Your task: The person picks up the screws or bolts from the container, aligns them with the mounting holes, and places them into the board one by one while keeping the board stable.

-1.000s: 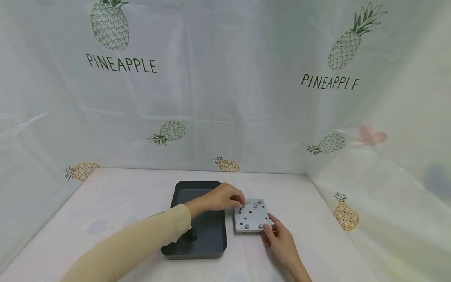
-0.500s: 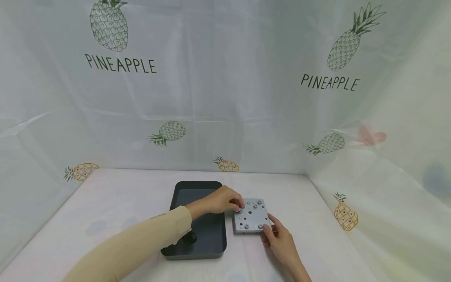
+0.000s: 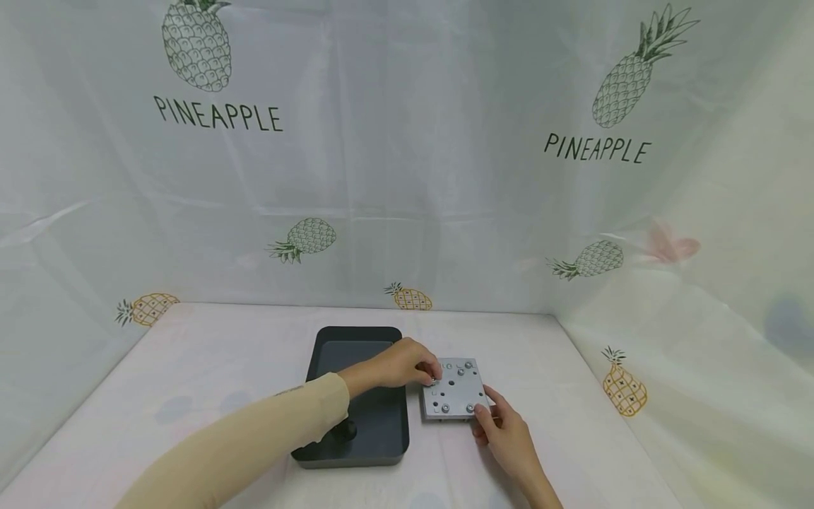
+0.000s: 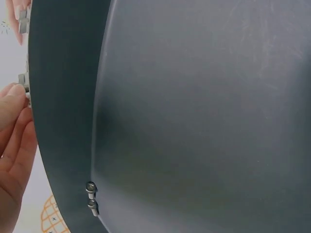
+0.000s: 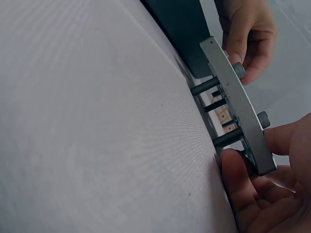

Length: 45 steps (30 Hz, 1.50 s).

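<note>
I judge the small grey bolt (image 3: 435, 375) pinched in left hand (image 3: 400, 363) fingertips could slip if the square grey metal plate (image 3: 454, 390), clamped by right hand (image 3: 505, 435), shifts.

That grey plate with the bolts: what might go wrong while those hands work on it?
The plate stands raised on bolt shanks, held only at one corner by the right hand, so it may tip or slide. The bolt pinched by the left hand could slip and roll off beside the tray.
</note>
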### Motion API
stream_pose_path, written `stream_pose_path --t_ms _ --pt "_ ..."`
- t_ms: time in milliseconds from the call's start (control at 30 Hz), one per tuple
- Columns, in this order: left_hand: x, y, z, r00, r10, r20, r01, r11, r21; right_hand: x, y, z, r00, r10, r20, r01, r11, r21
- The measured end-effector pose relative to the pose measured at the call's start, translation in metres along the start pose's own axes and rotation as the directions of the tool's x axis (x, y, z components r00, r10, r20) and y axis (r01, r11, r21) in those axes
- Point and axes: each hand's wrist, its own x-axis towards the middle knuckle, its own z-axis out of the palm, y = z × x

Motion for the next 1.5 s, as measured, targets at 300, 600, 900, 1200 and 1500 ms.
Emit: stream_pose_path --t_ms 300,600,900,1200,1500 --pt "-0.003 -0.007 -0.002 1.000 0.003 -0.002 -0.003 1.000 -0.015 -0.001 0.000 -0.001 1.000 0.000 0.000 0.000 1.000 -0.001" --pt "-0.015 -0.020 -0.034 0.993 0.012 -0.118 -0.005 0.998 0.056 0.000 -0.002 0.000 1.000 -0.002 -0.002 0.002 1.000 -0.013" --pt "-0.024 -0.044 -0.062 0.981 -0.040 -0.188 0.060 0.993 0.103 0.000 -0.002 -0.001 1.000 0.001 -0.005 -0.002 1.000 -0.024" --pt "-0.029 -0.061 -0.069 0.990 -0.135 -0.044 0.141 0.975 0.175 -0.002 -0.002 -0.001 1.000 -0.006 -0.011 0.005 1.000 -0.016" --pt "-0.019 -0.067 -0.063 0.985 -0.151 0.077 0.127 0.957 0.261 -0.001 0.000 0.000 1.000 0.002 -0.002 -0.002 1.000 0.005"
